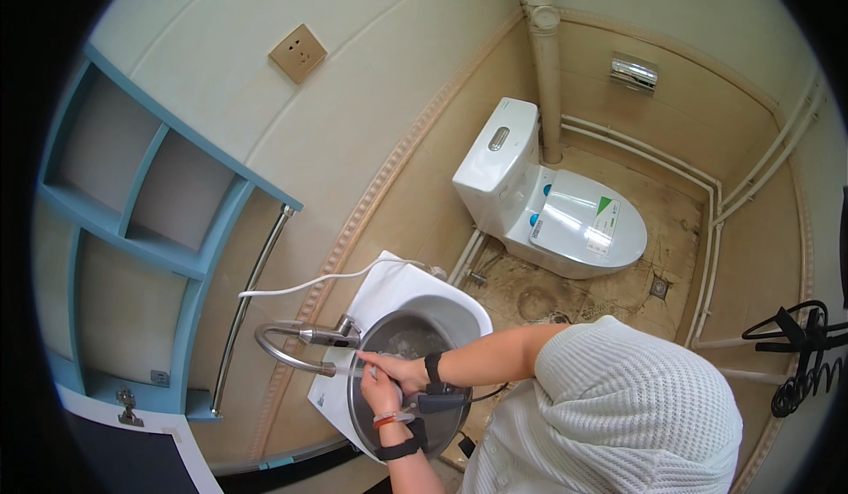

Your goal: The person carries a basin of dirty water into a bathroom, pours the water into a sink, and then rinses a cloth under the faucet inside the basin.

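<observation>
My right hand (401, 369) and my left hand (380, 393) are together over a grey metal basin (450, 335). Between them shows part of a small pale object (396, 388), mostly hidden by fingers and palms; its kind is unclear. A curved metal faucet (285, 358) reaches in from the left, and a thin stream of water runs from its spout onto my hands. The basin sits in a white washbasin (371, 289) and has some water in it. My wrists carry dark straps, and a grey device (440, 402) hangs by my right wrist.
A white hose (318, 289) crosses above the washbasin. Blue wall shelving (199, 262) and a metal rail (248, 308) stand to the left. A toilet (583, 222) with a shut lid is beyond, on a stained tiled floor (510, 289). Black coiled cables (805, 361) hang at right.
</observation>
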The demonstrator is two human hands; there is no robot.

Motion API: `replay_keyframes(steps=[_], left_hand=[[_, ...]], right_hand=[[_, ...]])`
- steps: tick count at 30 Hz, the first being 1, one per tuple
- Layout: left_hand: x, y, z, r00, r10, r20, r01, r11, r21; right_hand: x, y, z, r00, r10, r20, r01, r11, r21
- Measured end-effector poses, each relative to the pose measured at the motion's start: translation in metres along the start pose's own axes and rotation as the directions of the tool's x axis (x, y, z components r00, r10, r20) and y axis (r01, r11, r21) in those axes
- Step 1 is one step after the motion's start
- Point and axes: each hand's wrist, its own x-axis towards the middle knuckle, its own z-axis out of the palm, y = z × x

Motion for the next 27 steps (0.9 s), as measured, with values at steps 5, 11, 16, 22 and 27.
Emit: replay_keyframes(steps=[5, 11, 16, 22, 27], left_hand=[[-0.029, 0.006, -0.023, 0.986, -0.045, 0.158, 0.107, 0.905, -0.411], [-0.021, -0.02, -0.036, 0.997, -0.066, -0.029, 0.056, 0.967, -0.25], [0.003, -0.035, -0.022, 0.98, -0.199, 0.022, 0.193, 0.91, -0.367], [0.024, -0.063, -0.007, 0.961, -0.251, 0.118, 0.277, 0.839, -0.468], [0.024, -0.048, -0.009, 0.92, -0.308, 0.245, 0.389, 0.623, -0.679]], right_hand=[[0.014, -0.006, -0.024, 0.999, -0.052, 0.002, 0.052, 0.998, 0.038], [0.02, -0.002, -0.015, 0.924, -0.243, -0.294, 0.121, 0.917, -0.379], [0.026, 0.004, -0.016, 0.921, -0.21, -0.328, 0.091, 0.936, -0.341], [0.001, -0.002, 0.005, 0.937, -0.213, -0.278, 0.127, 0.946, -0.299], [-0.007, -0.007, 0.018, 0.936, -0.25, -0.246, 0.18, 0.944, -0.275]])
